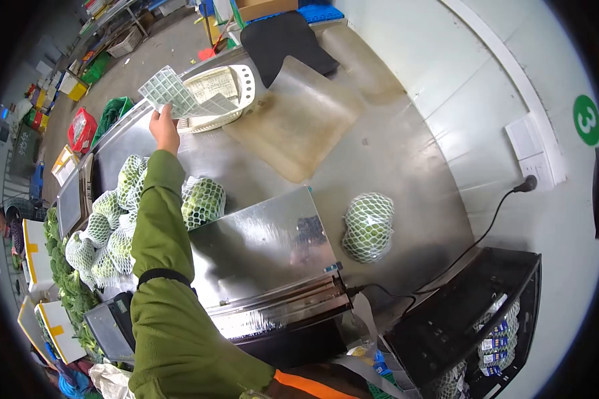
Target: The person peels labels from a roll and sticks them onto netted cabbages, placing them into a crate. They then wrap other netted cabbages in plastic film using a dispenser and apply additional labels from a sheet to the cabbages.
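Observation:
My left hand (165,129), at the end of a green sleeve, grips a sheet with a pale green grid of rectangles (169,88), which looks like a label sheet. It is held at the near side of a white plastic basket (247,86), where printed papers (213,86) lie. Below the hand, several pieces of round green produce in white foam nets (100,229) are heaped, partly behind my sleeve. Another netted bundle (203,201) rests by the metal plate of a wrapping machine (266,236). Right of the plate lies a netted, film-wrapped bundle (368,227). My right hand is out of view.
Brownish translucent sheets (299,120) and a black mat (286,43) cover the far part of the steel table. A black crate (462,319) holds netted, labelled packs at the lower right. A power cord (489,229) runs from the wall socket. Broccoli (73,286) is at the left.

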Demonstrator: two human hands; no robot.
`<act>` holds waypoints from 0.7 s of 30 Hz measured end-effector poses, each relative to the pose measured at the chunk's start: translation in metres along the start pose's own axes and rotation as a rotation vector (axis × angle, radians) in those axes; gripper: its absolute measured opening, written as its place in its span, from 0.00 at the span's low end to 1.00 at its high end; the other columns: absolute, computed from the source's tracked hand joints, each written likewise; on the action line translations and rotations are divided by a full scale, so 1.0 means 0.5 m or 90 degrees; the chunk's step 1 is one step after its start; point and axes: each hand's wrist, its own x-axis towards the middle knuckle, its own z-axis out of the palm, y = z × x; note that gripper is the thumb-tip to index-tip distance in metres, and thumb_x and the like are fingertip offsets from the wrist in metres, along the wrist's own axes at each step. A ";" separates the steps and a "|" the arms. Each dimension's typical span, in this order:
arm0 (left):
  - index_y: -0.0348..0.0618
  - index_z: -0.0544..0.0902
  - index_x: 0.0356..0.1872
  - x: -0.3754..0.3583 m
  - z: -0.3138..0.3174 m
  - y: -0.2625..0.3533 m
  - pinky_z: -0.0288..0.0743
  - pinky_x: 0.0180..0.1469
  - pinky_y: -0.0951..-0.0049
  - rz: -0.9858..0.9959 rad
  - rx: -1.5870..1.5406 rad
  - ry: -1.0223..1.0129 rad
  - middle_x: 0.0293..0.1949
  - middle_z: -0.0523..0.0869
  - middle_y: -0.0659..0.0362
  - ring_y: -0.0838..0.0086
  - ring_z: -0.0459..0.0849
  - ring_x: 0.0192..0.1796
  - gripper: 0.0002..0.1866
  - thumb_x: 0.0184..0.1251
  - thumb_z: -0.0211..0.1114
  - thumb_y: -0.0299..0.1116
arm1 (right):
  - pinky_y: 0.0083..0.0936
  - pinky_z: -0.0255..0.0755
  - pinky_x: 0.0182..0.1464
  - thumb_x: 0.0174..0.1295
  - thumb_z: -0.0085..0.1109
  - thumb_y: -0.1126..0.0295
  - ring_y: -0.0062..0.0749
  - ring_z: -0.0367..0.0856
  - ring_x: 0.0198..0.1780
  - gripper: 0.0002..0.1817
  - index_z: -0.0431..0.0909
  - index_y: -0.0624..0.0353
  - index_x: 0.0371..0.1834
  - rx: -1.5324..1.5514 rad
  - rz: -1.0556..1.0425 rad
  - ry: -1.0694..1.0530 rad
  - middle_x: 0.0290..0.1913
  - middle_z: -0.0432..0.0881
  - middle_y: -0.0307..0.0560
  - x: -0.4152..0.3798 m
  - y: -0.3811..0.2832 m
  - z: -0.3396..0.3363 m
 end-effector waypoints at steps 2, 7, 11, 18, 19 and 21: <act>0.36 0.79 0.47 -0.033 -0.003 0.043 0.83 0.40 0.67 -0.063 -0.158 -0.043 0.40 0.86 0.54 0.66 0.87 0.39 0.12 0.64 0.64 0.28 | 0.35 0.74 0.58 0.69 0.62 0.52 0.42 0.81 0.55 0.29 0.80 0.71 0.58 -0.043 -0.007 -0.018 0.58 0.83 0.58 -0.014 -0.023 -0.006; 0.35 0.79 0.51 -0.182 0.076 0.151 0.84 0.49 0.60 -0.250 -0.252 -0.250 0.44 0.86 0.54 0.64 0.87 0.45 0.14 0.65 0.60 0.26 | 0.41 0.72 0.56 0.71 0.59 0.52 0.39 0.79 0.54 0.30 0.76 0.67 0.64 0.106 -0.059 -0.047 0.58 0.83 0.57 0.047 0.020 -0.041; 0.33 0.79 0.54 -0.439 0.199 0.275 0.84 0.52 0.60 -0.298 -0.254 -0.448 0.47 0.87 0.52 0.63 0.87 0.46 0.16 0.67 0.58 0.24 | 0.14 0.67 0.36 0.75 0.56 0.61 0.16 0.71 0.36 0.13 0.81 0.61 0.43 0.296 -0.353 -0.065 0.35 0.77 0.37 0.283 0.064 -0.044; 0.28 0.78 0.55 -0.833 0.318 0.488 0.86 0.52 0.64 -0.429 -0.402 -0.709 0.50 0.86 0.48 0.64 0.89 0.47 0.15 0.70 0.58 0.23 | 0.21 0.74 0.54 0.67 0.57 0.81 0.23 0.80 0.51 0.09 0.77 0.65 0.49 0.241 -0.627 -0.399 0.49 0.82 0.43 -0.146 -0.389 -0.014; 0.28 0.77 0.56 -0.878 0.322 0.510 0.86 0.53 0.64 -0.446 -0.422 -0.733 0.50 0.86 0.47 0.64 0.89 0.48 0.15 0.70 0.57 0.23 | 0.25 0.74 0.58 0.66 0.58 0.81 0.26 0.79 0.56 0.11 0.76 0.63 0.51 0.300 -0.686 -0.487 0.54 0.81 0.46 -0.151 -0.393 -0.005; 0.25 0.73 0.59 -0.956 0.323 0.535 0.86 0.55 0.61 -0.492 -0.459 -0.790 0.54 0.84 0.45 0.61 0.88 0.51 0.18 0.70 0.56 0.22 | 0.29 0.75 0.58 0.67 0.62 0.76 0.29 0.79 0.57 0.09 0.71 0.60 0.46 0.294 -0.729 -0.564 0.58 0.79 0.52 -0.165 -0.394 -0.003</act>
